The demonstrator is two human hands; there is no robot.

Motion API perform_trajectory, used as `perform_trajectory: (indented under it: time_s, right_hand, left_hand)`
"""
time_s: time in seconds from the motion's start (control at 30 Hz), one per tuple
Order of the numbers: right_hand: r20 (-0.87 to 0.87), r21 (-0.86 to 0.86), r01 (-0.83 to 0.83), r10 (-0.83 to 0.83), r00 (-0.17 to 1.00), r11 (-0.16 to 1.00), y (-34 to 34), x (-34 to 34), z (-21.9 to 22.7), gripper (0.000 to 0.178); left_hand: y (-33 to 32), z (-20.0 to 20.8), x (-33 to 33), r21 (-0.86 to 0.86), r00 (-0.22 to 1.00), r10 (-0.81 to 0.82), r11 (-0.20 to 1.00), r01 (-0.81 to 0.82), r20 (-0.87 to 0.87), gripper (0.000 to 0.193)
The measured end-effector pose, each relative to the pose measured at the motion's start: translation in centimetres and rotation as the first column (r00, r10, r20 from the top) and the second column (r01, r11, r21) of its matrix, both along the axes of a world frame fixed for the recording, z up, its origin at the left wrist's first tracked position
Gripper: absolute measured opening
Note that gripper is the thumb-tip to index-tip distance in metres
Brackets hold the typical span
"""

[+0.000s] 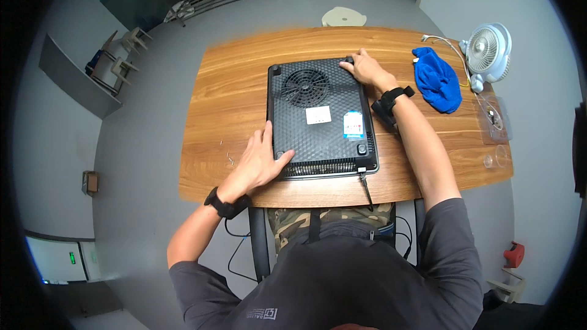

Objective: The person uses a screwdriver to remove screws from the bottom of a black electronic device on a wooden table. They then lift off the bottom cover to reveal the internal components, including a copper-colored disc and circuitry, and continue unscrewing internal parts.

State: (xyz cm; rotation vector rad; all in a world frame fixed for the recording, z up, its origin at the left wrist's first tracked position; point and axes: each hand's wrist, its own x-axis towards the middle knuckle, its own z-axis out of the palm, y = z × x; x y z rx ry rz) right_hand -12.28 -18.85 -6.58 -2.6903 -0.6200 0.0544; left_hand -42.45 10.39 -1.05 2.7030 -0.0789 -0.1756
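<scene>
Black appliance (299, 131) lies underside-up, long axis near-to-far, grille (297, 79) farthest.

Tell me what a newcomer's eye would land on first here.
The flat black device, central on the table, its round vent grille facing up, would likely draw the eye first. The left hand is on its near left corner and the right hand on its far right corner. Next comes the bright blue cloth toward the table's right side, near a pale desk fan.

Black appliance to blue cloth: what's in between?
Head view: the right wrist with its black strap beside the black appliance, then bare wooden tabletop up to the blue cloth.
</scene>
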Motion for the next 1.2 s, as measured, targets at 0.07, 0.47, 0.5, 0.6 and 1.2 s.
perform_trajectory:
  time_s: [0.07,0.47,0.5,0.6,1.2]
  right_hand:
    - [-0.032,-0.017,0.025,-0.026,0.999,1.000,-0.4,0.0,0.2,0.067]
    - [0.056,-0.046,0.032,-0.030,0.998,0.998,0.0,-2.3,3.5,0.061]
    - [0.084,-0.016,0.025,-0.024,0.996,1.000,0.1,-2.4,3.7,0.062]
    - [-0.048,-0.080,0.044,-0.048,0.998,0.996,0.8,-2.2,5.1,0.062]
    - [-0.036,0.040,0.092,-0.091,0.995,0.995,1.3,-1.3,8.8,0.075]
  left_hand:
    - [-0.4,0.6,-0.4,-0.028,0.997,0.046,0.998,-0.048,-0.066,0.097]
    - [0.4,0.6,-0.5,-0.159,0.998,0.012,0.987,-0.022,-0.064,0.089]
    - [0.6,0.2,-0.5,-0.169,0.999,0.002,0.986,-0.009,-0.040,0.088]
    - [0.9,0.0,-0.4,-0.199,0.998,0.030,0.979,-0.039,-0.049,0.088]
    - [2.2,-1.7,0.0,-0.296,0.999,-0.017,0.955,0.005,-0.039,0.078]
